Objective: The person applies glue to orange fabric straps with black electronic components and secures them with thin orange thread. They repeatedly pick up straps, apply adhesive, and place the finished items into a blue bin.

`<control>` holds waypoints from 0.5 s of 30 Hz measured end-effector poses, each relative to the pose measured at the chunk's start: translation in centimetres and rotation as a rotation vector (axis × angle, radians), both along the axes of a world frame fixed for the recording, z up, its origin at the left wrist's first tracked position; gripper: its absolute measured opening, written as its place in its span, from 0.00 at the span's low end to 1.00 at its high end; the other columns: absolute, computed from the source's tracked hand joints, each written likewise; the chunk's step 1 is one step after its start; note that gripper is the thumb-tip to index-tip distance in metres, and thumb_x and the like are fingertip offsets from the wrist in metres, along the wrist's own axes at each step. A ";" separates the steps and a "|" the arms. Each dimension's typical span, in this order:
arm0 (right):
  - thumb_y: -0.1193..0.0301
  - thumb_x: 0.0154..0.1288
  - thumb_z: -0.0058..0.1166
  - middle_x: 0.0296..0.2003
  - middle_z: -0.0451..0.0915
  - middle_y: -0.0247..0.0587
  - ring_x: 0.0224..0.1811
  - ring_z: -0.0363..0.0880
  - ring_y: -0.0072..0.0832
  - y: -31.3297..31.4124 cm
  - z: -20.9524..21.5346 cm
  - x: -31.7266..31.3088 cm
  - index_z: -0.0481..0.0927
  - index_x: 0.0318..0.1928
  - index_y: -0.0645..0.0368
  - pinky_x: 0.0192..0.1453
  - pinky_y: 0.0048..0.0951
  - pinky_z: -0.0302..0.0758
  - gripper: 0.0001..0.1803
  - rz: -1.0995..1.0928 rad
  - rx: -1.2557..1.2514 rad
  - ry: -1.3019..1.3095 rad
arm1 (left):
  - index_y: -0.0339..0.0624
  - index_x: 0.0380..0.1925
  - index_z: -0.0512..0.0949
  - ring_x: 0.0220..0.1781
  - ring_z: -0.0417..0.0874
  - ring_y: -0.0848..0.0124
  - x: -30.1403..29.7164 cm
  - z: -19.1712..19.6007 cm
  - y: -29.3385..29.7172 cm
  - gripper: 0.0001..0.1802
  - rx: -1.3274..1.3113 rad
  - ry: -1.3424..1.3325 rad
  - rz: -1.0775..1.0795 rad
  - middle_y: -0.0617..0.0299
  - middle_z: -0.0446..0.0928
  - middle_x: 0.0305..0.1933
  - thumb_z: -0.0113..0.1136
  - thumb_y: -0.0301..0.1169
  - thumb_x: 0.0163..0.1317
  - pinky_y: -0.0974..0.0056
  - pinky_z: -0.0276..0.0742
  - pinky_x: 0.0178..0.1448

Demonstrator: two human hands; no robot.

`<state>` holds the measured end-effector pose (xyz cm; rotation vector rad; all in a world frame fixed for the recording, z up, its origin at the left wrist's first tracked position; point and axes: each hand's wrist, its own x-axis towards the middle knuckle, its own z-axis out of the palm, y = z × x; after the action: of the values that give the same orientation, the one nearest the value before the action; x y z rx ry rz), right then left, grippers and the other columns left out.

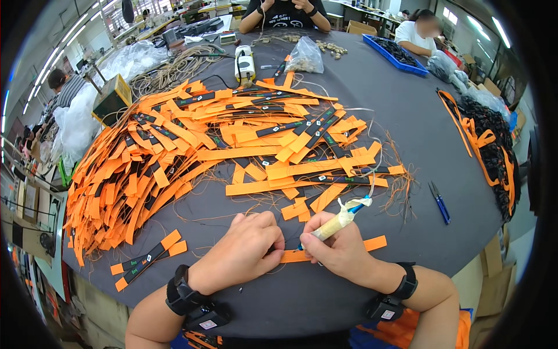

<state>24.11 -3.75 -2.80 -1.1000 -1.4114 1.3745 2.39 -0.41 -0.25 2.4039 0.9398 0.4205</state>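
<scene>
My left hand presses down on an orange webbing strap that lies flat on the dark grey table close to the front edge. My right hand grips a pen-like tool with a tape-wrapped cream handle and a blue tip, its point touching the strap between my two hands. The strap's right end sticks out past my right hand. Both wrists wear black bands.
A large heap of orange and black straps covers the table's left and middle. Small blue scissors lie to the right. A black-and-orange strap pile sits at the right edge. Other people sit at the far side beside a blue tray.
</scene>
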 end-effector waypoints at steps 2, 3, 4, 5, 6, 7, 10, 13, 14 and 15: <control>0.72 0.70 0.59 0.21 0.72 0.23 0.22 0.64 0.08 0.0 0.0 0.0 0.77 0.37 0.62 0.23 0.18 0.60 0.06 0.005 -0.002 -0.010 | 0.44 0.31 0.79 0.40 0.75 0.64 0.0 0.0 0.0 0.04 -0.005 -0.010 -0.011 0.63 0.72 0.33 0.65 0.28 0.57 0.62 0.63 0.47; 0.72 0.70 0.59 0.21 0.72 0.23 0.22 0.64 0.08 0.0 0.0 0.0 0.77 0.37 0.61 0.23 0.18 0.60 0.06 0.005 -0.007 -0.016 | 0.44 0.31 0.79 0.39 0.75 0.64 0.1 0.0 0.0 0.04 -0.007 -0.015 -0.017 0.63 0.72 0.32 0.65 0.28 0.57 0.62 0.64 0.47; 0.72 0.70 0.59 0.21 0.72 0.22 0.22 0.64 0.08 0.0 0.0 0.0 0.77 0.37 0.61 0.23 0.18 0.60 0.06 0.005 -0.010 -0.021 | 0.44 0.30 0.79 0.38 0.75 0.64 0.0 -0.1 0.0 0.04 -0.001 -0.029 -0.021 0.63 0.72 0.32 0.65 0.28 0.57 0.62 0.64 0.47; 0.72 0.70 0.59 0.21 0.72 0.22 0.22 0.64 0.08 0.0 0.0 0.0 0.77 0.37 0.61 0.23 0.18 0.60 0.06 0.005 -0.011 -0.020 | 0.44 0.30 0.79 0.38 0.75 0.64 -0.1 -0.2 0.0 0.04 0.004 -0.044 -0.024 0.63 0.72 0.32 0.65 0.28 0.57 0.62 0.64 0.47; 0.72 0.70 0.59 0.21 0.72 0.23 0.22 0.65 0.08 0.0 0.0 0.0 0.77 0.37 0.61 0.23 0.18 0.60 0.06 0.006 -0.012 -0.020 | 0.44 0.30 0.78 0.37 0.75 0.64 -0.1 -0.3 0.0 0.04 0.010 -0.058 -0.028 0.63 0.72 0.32 0.65 0.27 0.57 0.62 0.64 0.47; 0.72 0.69 0.59 0.21 0.72 0.23 0.22 0.65 0.08 0.0 -0.1 0.0 0.77 0.37 0.61 0.23 0.18 0.60 0.06 0.005 -0.014 -0.019 | 0.43 0.30 0.78 0.37 0.76 0.64 -0.1 -0.2 0.0 0.04 0.014 -0.054 -0.030 0.63 0.72 0.32 0.65 0.27 0.57 0.62 0.65 0.47; 0.72 0.69 0.59 0.21 0.72 0.23 0.22 0.65 0.08 0.0 -0.2 0.1 0.77 0.37 0.61 0.23 0.18 0.60 0.06 0.007 0.001 -0.033 | 0.43 0.29 0.78 0.36 0.76 0.65 0.0 -0.3 0.0 0.05 0.028 -0.056 -0.033 0.64 0.73 0.31 0.65 0.27 0.56 0.63 0.65 0.48; 0.72 0.69 0.59 0.22 0.73 0.23 0.22 0.65 0.08 0.0 -0.2 0.1 0.77 0.37 0.61 0.23 0.19 0.60 0.06 0.009 0.003 -0.021 | 0.43 0.28 0.77 0.32 0.75 0.67 0.0 -0.6 0.0 0.05 0.016 -0.087 -0.020 0.65 0.72 0.30 0.66 0.26 0.55 0.64 0.63 0.47; 0.72 0.69 0.60 0.22 0.73 0.23 0.22 0.65 0.08 0.0 -0.2 0.1 0.77 0.37 0.61 0.23 0.18 0.60 0.06 0.014 0.007 -0.027 | 0.43 0.28 0.77 0.30 0.75 0.68 0.0 -0.6 0.0 0.05 -0.012 -0.098 -0.010 0.65 0.72 0.30 0.66 0.26 0.55 0.65 0.63 0.47; 0.72 0.69 0.60 0.22 0.73 0.23 0.22 0.65 0.08 0.1 -0.2 0.1 0.77 0.37 0.61 0.23 0.18 0.60 0.06 0.018 0.011 -0.032 | 0.43 0.28 0.77 0.29 0.74 0.69 0.0 -0.6 0.0 0.05 -0.041 -0.109 0.000 0.66 0.71 0.30 0.66 0.25 0.55 0.65 0.62 0.47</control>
<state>24.23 -3.69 -2.97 -1.1089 -1.4533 1.3665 2.39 -0.38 -0.90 2.3193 0.8920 0.5224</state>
